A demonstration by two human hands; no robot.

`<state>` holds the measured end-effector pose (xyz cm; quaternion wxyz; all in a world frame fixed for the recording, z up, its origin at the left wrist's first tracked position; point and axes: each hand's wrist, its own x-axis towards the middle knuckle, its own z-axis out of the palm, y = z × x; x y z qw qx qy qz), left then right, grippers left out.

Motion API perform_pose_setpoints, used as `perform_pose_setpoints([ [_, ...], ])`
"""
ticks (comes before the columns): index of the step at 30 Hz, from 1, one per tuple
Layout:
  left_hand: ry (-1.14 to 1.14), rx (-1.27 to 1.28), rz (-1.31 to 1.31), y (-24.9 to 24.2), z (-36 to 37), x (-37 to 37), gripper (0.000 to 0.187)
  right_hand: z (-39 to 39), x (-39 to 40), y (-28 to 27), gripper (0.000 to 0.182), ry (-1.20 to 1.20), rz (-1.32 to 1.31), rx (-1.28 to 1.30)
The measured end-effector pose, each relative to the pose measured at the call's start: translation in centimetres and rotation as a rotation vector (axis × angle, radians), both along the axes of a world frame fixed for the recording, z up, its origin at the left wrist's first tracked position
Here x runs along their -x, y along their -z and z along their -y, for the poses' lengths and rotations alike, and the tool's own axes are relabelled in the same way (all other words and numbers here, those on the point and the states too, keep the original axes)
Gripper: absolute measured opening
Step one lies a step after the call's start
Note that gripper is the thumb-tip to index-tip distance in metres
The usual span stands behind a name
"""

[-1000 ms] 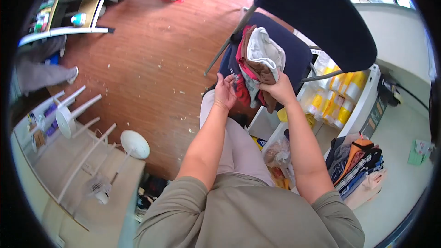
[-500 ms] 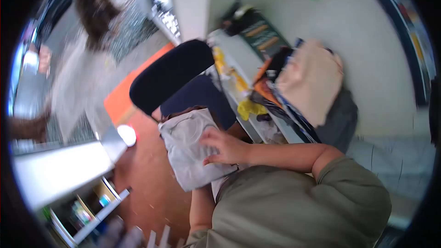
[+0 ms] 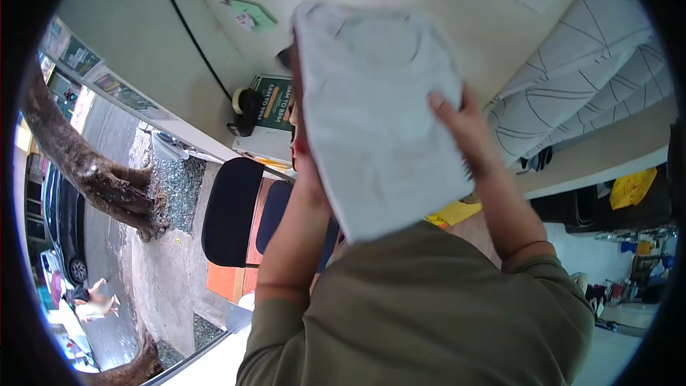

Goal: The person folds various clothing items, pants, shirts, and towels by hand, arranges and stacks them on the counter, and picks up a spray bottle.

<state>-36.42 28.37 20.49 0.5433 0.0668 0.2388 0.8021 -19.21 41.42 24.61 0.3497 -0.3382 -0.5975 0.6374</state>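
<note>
A folded whitish-grey shirt, its round collar line near the top, is held up in front of my chest. A brown layer shows along its left edge. My left hand grips that left edge, its fingers partly hidden by the cloth. On the opposite side my right hand is closed on the edge, thumb on the front face and most fingers behind. The shirt covers part of the wall and the shelf behind it.
A black-backed chair stands to the left. Behind the shirt are a green sign and a tape roll on a white shelf. Patterned white fabric hangs at right. Outside, a tree trunk, a car and a person show.
The folded shirt has risen from low by the chair to chest height. My right hand, spread over its front before, now grips its right edge. The view has turned.
</note>
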Motion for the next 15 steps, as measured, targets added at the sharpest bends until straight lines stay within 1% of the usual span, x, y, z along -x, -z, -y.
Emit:
perform_pose_setpoints([
  [2, 0.402, -0.473, 0.121, 1.0, -5.1, 1.2, 0.071, -1.9, -2.3, -2.6, 0.082, 0.085, -0.013, -0.026],
  [4, 0.520, -0.503, 0.099, 3.3, -8.4, 0.8, 0.071, -5.4, -4.0, -0.9, 0.086, 0.089, 0.024, -0.043],
  [5, 0.442, -0.299, 0.001, 4.6, -9.2, -0.5, 0.069, -7.0, -4.9, 0.7, 0.089, 0.092, 0.043, -0.046],
  [6, 0.362, -0.103, -0.108, 6.0, -10.3, -1.5, 0.067, -9.1, -5.5, 3.2, 0.092, 0.074, 0.130, -0.077],
  [8, 0.459, 0.203, -0.201, 11.5, -12.4, -2.7, 0.080, -12.3, -6.6, 11.0, 0.099, 0.032, 0.301, -0.144],
  [10, 0.350, 0.454, -0.472, 14.2, -12.8, -4.3, 0.071, -14.2, -7.6, 22.0, 0.097, 0.222, 0.668, -0.554],
  [11, 0.280, 0.575, -0.603, 14.4, -13.1, -4.4, 0.068, -15.1, -7.4, 24.5, 0.096, 0.314, 0.847, -0.768],
  [12, 0.263, 0.533, -0.602, 14.1, -14.0, -3.9, 0.066, -15.0, -7.2, 22.6, 0.090, 0.328, 0.790, -0.872],
  [14, 0.251, 0.488, -0.579, 14.0, -13.8, -3.9, 0.063, -9.8, -8.2, 16.5, 0.080, 0.335, 0.693, -1.035],
  [15, 0.195, 0.550, -0.546, 12.8, -13.8, -4.1, 0.054, -7.8, -8.0, 15.0, 0.075, 0.150, 0.642, -1.102],
])
